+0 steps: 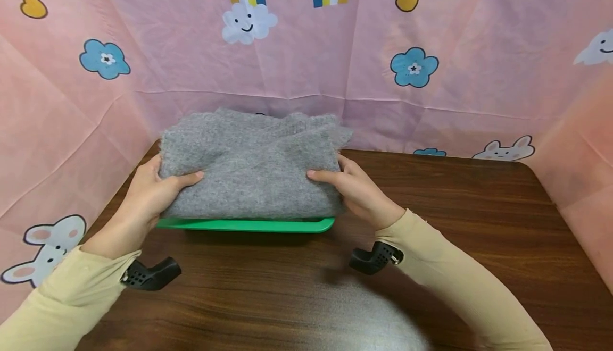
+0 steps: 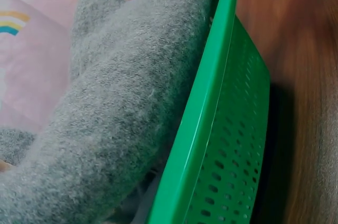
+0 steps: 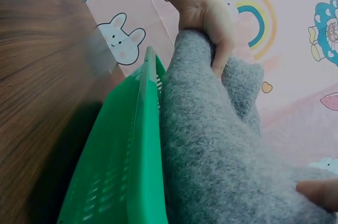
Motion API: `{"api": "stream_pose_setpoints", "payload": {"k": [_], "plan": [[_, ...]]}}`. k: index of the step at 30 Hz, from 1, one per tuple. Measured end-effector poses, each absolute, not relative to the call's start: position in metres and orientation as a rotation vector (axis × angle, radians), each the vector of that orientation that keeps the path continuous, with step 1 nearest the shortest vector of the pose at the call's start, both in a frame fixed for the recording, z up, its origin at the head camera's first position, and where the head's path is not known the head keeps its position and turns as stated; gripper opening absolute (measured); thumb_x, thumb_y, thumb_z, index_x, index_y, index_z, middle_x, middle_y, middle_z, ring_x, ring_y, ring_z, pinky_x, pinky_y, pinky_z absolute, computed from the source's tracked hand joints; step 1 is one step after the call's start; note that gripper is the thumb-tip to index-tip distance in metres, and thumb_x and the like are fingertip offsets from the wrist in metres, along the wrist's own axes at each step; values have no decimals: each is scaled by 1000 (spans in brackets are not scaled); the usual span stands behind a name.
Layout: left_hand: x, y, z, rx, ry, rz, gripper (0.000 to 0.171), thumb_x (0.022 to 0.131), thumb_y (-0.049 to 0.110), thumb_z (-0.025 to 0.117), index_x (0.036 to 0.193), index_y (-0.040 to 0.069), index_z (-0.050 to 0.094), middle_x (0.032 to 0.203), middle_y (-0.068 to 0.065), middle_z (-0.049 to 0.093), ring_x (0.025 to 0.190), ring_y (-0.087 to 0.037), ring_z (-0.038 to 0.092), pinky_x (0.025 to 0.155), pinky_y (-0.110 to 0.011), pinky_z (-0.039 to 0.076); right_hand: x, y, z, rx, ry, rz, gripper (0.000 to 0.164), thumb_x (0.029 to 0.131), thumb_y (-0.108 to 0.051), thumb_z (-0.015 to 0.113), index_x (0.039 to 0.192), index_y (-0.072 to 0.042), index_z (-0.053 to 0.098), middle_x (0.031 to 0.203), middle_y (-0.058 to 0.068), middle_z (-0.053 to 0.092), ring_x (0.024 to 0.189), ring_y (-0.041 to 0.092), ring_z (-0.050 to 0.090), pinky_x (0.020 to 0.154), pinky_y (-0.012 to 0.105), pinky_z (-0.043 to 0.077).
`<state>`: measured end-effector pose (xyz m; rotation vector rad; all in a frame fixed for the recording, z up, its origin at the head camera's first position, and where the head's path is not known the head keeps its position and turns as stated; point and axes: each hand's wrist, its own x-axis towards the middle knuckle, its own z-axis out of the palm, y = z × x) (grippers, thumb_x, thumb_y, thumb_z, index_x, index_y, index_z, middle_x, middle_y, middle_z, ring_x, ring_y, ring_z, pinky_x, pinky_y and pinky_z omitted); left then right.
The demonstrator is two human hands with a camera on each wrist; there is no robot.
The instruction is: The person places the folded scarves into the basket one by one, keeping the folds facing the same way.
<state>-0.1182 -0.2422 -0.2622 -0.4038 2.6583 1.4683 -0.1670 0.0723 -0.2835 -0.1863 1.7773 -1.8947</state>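
Observation:
A folded, fuzzy grey knit garment is held between two hands over a green plastic basket. The left hand grips its left end, thumb on top and the other fingers mostly hidden beneath or behind. At the opposite end, the right hand holds it likewise, thumb pressed on the upper face. In the left wrist view the garment lies along the inside of the basket's rim. The right wrist view shows the left hand wrapped over the garment's far end. Most of the basket's inside is covered.
The basket stands on a dark brown wood-grain table. Pink cloth walls printed with rainbows, flowers and rabbits enclose the back and sides. A black wrist device sticks out from each cream sleeve.

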Motion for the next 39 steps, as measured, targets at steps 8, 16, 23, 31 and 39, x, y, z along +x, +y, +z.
{"api": "stream_pose_setpoints", "payload": {"k": [8,16,23,31,39], "plan": [[-118,-253,-266,-411,2634,1474,83,91,36,64,154,11,16,152,-23,27,125,-40,42,81,-36,47,-165,63,-285,-161,1749,-1896,70,92,-15,63,150,-19,25,140,5,47,123,25,50,101,44,43],[-121,-262,-266,-407,2668,1471,81,91,34,65,153,10,20,151,-21,30,122,-32,43,76,-24,44,-166,54,-284,-158,1748,-1873,77,92,-16,62,153,-19,15,146,1,41,130,23,45,108,44,37],[-120,-267,-271,-393,2684,1406,78,92,33,63,153,6,20,148,-24,32,121,-37,44,74,-25,45,-168,46,-290,-152,1755,-1849,73,92,-13,62,152,-17,20,144,1,43,131,22,44,110,43,34],[-128,-268,-278,-412,2656,1403,80,92,30,63,153,3,17,149,-27,32,125,-40,43,85,-35,44,-169,41,-291,-142,1787,-1815,79,92,-11,61,154,-14,13,150,3,36,137,23,37,113,43,30],[-132,-269,-281,-411,2662,1373,81,91,30,65,152,2,19,147,-28,35,121,-39,45,83,-35,44,-172,39,-291,-98,1803,-1787,86,91,-12,63,155,-13,5,153,3,31,139,23,33,115,43,27]]}}
